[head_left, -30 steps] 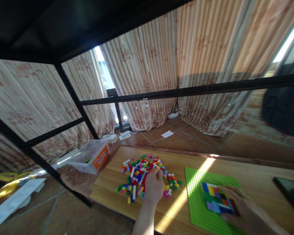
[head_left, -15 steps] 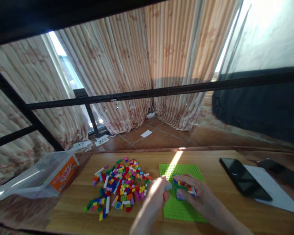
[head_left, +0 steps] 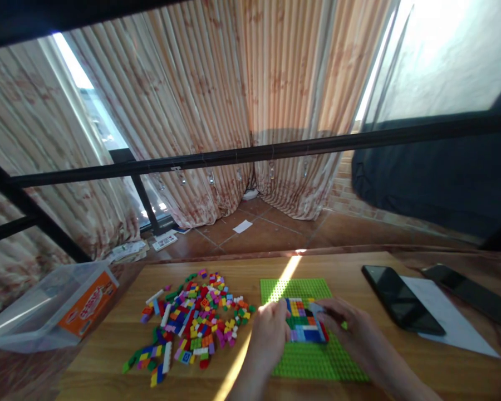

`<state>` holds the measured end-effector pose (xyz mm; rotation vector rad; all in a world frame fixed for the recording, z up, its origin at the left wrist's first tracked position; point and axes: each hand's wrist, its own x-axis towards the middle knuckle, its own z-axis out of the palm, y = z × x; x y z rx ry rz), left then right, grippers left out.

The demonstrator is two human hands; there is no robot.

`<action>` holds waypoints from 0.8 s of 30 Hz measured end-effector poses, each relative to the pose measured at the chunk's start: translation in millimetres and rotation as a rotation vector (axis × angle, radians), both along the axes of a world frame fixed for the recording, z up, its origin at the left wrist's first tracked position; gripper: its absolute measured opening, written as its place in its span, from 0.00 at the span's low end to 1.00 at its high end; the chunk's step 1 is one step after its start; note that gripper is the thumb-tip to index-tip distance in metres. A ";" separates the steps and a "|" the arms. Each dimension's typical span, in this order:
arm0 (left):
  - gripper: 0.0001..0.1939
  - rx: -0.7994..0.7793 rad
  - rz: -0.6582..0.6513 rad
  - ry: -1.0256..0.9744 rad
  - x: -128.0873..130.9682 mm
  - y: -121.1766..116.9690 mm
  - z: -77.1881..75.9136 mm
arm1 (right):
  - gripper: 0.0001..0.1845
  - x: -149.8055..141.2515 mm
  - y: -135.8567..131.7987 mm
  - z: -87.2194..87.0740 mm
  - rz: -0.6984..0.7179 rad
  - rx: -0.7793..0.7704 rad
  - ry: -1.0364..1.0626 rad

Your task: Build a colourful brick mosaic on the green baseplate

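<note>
A flat patch of multicoloured building bricks (head_left: 307, 321) lies on the green studded baseplate (head_left: 300, 362), with blue, yellow, green, orange and white pieces in it. My left hand (head_left: 269, 334) is curled against the patch's left edge, its fingers closed there and partly hidden. At the patch's upper right, my right hand (head_left: 346, 328) pinches a pale grey-blue brick (head_left: 316, 308) between thumb and fingers. Whether that brick touches the bricks below it, I cannot tell. A small yellow-green spot shows among the right fingers, too small to name.
Left of the baseplate, a heap of loose bricks (head_left: 204, 317) spreads over the wooden table (head_left: 108, 328). A clear plastic box (head_left: 37, 312) with an orange label stands at the far left. To the right lie a black phone (head_left: 401, 298), white paper (head_left: 463, 328) and another dark device (head_left: 471, 289).
The grey-blue brick, earlier at my left fingertips, now appears in my right hand. My right hand has shifted off the brick patch, uncovering it; my left hand has come to its edge. The view has shifted slightly.
</note>
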<state>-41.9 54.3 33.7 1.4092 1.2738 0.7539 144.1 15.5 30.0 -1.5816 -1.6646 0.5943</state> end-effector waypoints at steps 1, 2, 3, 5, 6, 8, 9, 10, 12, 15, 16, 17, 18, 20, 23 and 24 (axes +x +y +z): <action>0.19 0.052 0.050 0.075 -3.4 3.4 1.6 | 0.15 8.7 3.6 -4.0 -0.067 -0.001 -0.011; 0.17 0.083 0.091 0.140 -6.6 6.5 3.0 | 0.16 16.5 7.1 -7.8 -0.119 0.000 -0.015; 0.14 0.097 0.122 0.187 -9.1 9.0 3.8 | 0.17 22.5 10.4 -11.3 -0.153 0.006 -0.016; 0.10 0.094 0.145 0.223 -11.5 12.2 2.9 | 0.18 27.8 15.8 -16.5 -0.176 0.024 -0.024; 0.09 0.084 0.145 0.224 -11.1 12.9 1.3 | 0.18 26.9 17.9 -18.1 -0.176 0.037 -0.033; 0.10 0.072 0.133 0.232 -8.3 13.2 -3.0 | 0.18 19.9 21.3 -19.4 -0.156 0.060 -0.048; 0.11 0.070 0.125 0.247 -6.3 13.1 -5.2 | 0.18 15.0 22.8 -19.4 -0.143 0.068 -0.051; 0.12 0.072 0.117 0.267 -4.3 12.9 -7.0 | 0.18 10.0 24.2 -19.0 -0.128 0.072 -0.050; 0.13 0.083 0.097 0.306 -1.0 13.0 -8.9 | 0.17 1.6 27.1 -18.4 -0.093 0.065 -0.048; 0.14 0.078 0.086 0.340 1.4 13.8 -7.6 | 0.15 -5.2 31.4 -19.5 -0.060 0.060 -0.073; 0.14 0.077 0.083 0.341 1.7 14.0 -6.4 | 0.14 -6.3 32.9 -20.5 -0.056 0.070 -0.089; 0.15 0.076 0.082 0.342 2.0 14.1 -5.2 | 0.14 -7.3 34.4 -21.7 -0.055 0.086 -0.105; 0.15 0.077 0.081 0.341 2.3 14.1 -4.1 | 0.13 -8.3 35.9 -23.0 -0.052 0.103 -0.122; 0.15 0.078 0.081 0.341 3.0 13.7 -2.5 | 0.12 -11.2 39.1 -24.8 -0.033 0.132 -0.151; 0.16 0.078 0.091 0.343 4.0 13.0 -2.3 | 0.12 -18.7 43.4 -24.0 0.023 0.149 -0.184; 0.16 0.082 0.091 0.344 4.3 12.9 -2.8 | 0.12 -21.7 44.5 -22.7 0.042 0.145 -0.196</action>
